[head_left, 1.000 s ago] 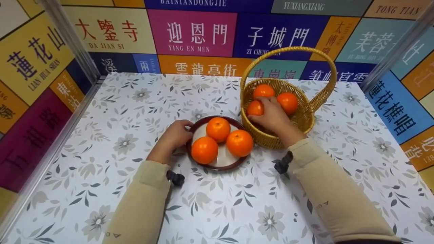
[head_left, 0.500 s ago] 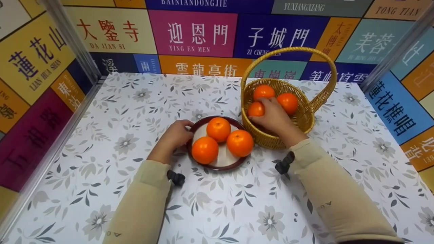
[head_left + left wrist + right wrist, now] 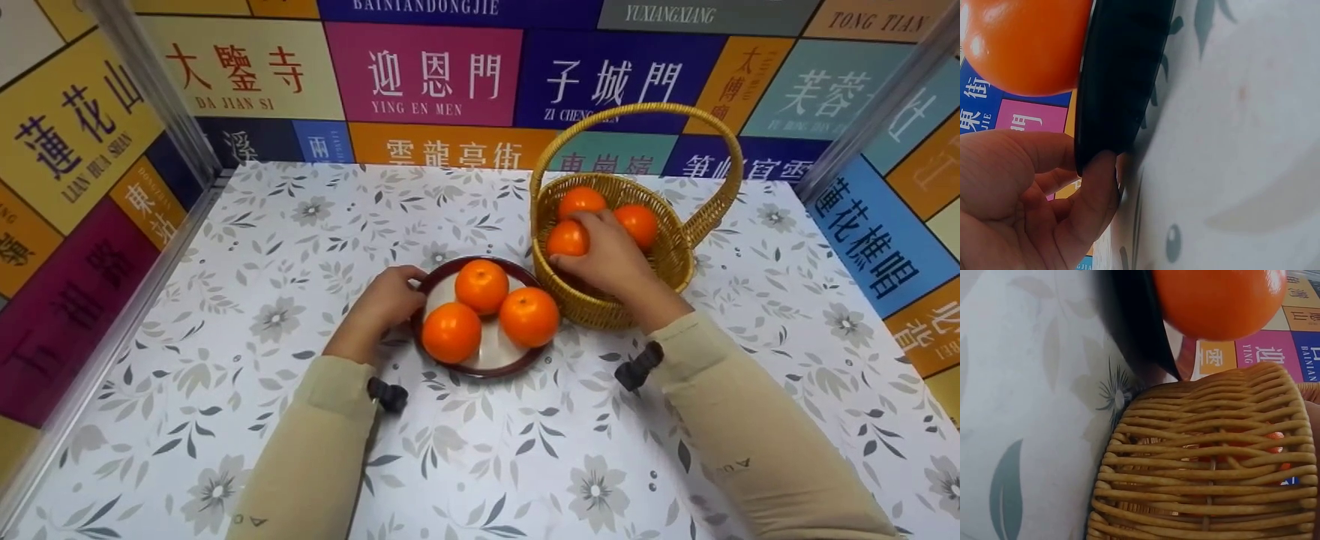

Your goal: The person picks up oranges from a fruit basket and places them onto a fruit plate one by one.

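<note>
My left hand (image 3: 386, 300) pinches the left rim of a round plate (image 3: 491, 361) with a dark brown edge and a pale middle. The left wrist view shows thumb and fingers on either side of the plate's edge (image 3: 1117, 73). Three oranges lie on it: a back one (image 3: 481, 286), a front-left one (image 3: 451, 332) and a right one (image 3: 529, 317). Inside a golden wicker basket (image 3: 592, 313), my right hand (image 3: 615, 259) grips the front-left orange (image 3: 567, 238). Two more oranges sit there, one behind (image 3: 582, 201) and one to the right (image 3: 639, 225). The basket's wall mostly hides the right hand in the right wrist view.
The basket's tall arched handle (image 3: 739, 161) rises above it and leans right. A white tablecloth (image 3: 480, 465) with grey flowers covers the table. Panels with Chinese lettering (image 3: 431, 75) stand at the back and both sides. Plate and basket stand very close together.
My right wrist and sleeve have shifted slightly to the right, and the gripped orange has moved very slightly with the hand. The left hand and plate stay still.
</note>
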### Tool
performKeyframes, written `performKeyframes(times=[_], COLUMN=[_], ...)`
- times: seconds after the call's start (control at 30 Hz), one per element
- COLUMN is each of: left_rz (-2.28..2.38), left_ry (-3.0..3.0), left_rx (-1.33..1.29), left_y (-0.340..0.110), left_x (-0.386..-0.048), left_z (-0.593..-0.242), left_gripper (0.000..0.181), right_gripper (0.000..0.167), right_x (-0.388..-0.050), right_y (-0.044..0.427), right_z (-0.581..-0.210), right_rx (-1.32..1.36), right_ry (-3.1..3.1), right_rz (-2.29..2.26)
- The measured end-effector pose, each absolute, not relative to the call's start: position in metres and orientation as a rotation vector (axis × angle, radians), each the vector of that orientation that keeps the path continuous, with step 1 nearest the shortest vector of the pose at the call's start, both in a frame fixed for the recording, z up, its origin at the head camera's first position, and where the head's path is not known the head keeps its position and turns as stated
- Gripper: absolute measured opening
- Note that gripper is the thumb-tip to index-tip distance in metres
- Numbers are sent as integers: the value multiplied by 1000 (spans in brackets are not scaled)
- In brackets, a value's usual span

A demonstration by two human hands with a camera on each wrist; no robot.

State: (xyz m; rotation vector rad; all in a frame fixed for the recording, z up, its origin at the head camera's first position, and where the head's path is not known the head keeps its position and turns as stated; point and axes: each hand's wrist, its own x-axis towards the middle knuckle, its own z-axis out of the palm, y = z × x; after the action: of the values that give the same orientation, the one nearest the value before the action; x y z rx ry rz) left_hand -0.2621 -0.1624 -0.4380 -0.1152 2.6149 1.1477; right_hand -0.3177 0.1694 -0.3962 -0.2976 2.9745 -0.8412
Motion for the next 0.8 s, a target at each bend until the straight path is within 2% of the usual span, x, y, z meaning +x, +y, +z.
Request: performKeyframes(times=[0.8], left_rz=[1151], left_ry=[2583], left_rx=[-137], left_y=[-163], left_x=[-263], left_z=[-437], left_gripper=[42], right_gripper=[80], right_x=[-286], right_y=[173], right_z=[-391], right_rx=[-296], right_ry=[3006], right_rz=[-1210])
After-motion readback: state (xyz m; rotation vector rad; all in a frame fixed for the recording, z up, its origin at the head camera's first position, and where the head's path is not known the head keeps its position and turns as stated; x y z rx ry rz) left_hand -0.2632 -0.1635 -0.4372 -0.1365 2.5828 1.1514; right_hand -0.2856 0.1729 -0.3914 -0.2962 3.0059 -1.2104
